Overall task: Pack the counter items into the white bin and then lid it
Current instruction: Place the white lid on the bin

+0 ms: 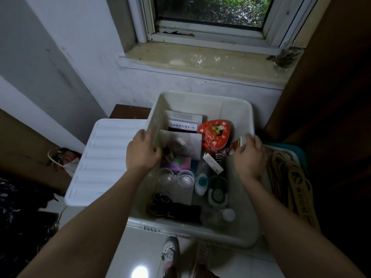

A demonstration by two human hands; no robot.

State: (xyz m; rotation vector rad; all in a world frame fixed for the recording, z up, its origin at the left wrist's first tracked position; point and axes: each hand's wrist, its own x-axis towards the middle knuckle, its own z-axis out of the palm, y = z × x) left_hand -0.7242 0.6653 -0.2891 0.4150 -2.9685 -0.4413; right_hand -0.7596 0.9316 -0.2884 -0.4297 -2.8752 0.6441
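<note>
- The white bin (202, 101) stands open below the window sill, holding a red heart-shaped tin (215, 135), a tea pouch (183, 122), two clear cups (185, 178) and scissors (160, 203).
- The left hand (143, 152) grips its left rim.
- The right hand (250, 155) curls over its right rim.
- The ribbed white lid (106, 161) lies just left, touching the bin.

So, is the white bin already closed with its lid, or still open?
Still open. The white bin shows its contents from above, and the lid lies flat beside it on the left. The left hand and right hand hold the bin's sides.
</note>
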